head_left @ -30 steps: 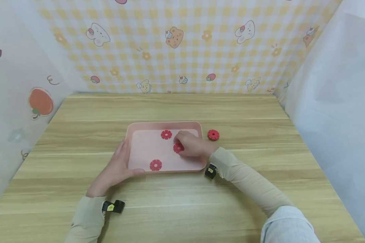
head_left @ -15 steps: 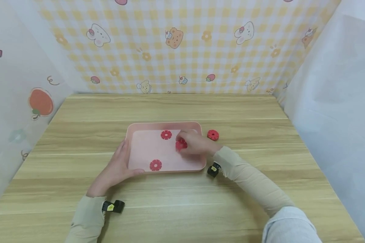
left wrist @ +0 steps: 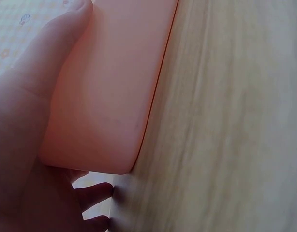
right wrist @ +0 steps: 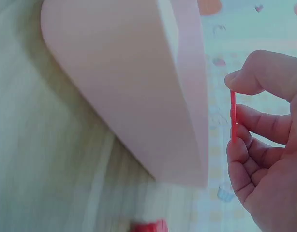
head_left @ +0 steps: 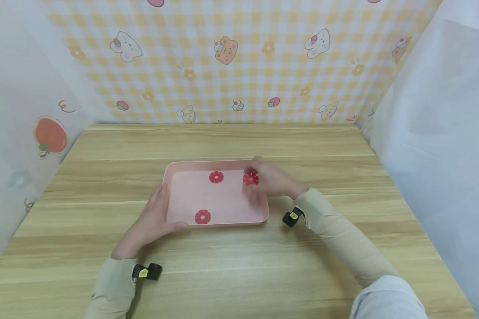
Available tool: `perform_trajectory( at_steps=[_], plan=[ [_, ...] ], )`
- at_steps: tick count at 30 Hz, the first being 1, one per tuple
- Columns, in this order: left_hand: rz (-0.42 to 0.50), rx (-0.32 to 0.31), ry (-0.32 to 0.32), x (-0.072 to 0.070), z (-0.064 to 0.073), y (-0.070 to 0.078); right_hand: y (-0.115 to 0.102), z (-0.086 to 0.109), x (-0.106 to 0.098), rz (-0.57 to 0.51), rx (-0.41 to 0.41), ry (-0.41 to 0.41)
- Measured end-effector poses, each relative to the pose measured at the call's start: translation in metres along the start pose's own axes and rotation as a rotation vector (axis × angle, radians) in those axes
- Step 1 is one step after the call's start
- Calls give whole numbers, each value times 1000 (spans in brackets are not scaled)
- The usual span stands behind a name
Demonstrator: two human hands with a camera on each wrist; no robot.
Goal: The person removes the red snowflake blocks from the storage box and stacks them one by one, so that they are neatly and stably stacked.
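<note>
A pink tray [head_left: 211, 195] lies on the wooden table. My left hand [head_left: 153, 221] rests against its front left corner, thumb along the front wall and the fairly straight fingers along the left end; in the left wrist view the thumb lies near the rim of the pink wall [left wrist: 110, 96]. My right hand [head_left: 273, 179] pinches a red notched disc [head_left: 250, 178] over the tray's right end. The right wrist view shows this disc [right wrist: 233, 116] edge-on between thumb and fingers. Two similar discs lie in the tray, one near the back [head_left: 216, 177], one near the front [head_left: 202, 217].
A red piece [right wrist: 151, 226], partly cut off, sits on the table outside the tray in the right wrist view; my right hand hides it in the head view. Behind the table [head_left: 223, 266] hangs a yellow checked cloth [head_left: 247, 75], with a white sheet [head_left: 439, 110] at the right.
My right hand has lifted the disc and carried it right and back, over the tray's right end. It now covers the red piece beside the tray. My left hand stays at the corner.
</note>
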State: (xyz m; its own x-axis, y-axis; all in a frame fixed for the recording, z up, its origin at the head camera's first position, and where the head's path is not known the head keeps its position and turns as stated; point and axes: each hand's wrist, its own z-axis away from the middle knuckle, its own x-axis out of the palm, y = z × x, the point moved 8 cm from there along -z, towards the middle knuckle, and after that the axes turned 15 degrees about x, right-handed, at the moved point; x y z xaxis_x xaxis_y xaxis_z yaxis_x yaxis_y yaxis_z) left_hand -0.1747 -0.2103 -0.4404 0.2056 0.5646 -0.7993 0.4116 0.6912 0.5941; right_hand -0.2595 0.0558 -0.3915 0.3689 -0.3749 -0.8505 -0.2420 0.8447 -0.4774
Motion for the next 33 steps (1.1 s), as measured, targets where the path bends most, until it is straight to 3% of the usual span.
perform_trajectory(
  at_steps=[9,19,33],
  plan=[
    [4,0,1,-4,2,4,36,7,-24,-77,-38,109],
    [-2,8,6,-4,2,3,78,5,-25,-64,86,115],
    [6,7,8,-2,1,3,89,3,-20,-29,95,118]
  ],
)
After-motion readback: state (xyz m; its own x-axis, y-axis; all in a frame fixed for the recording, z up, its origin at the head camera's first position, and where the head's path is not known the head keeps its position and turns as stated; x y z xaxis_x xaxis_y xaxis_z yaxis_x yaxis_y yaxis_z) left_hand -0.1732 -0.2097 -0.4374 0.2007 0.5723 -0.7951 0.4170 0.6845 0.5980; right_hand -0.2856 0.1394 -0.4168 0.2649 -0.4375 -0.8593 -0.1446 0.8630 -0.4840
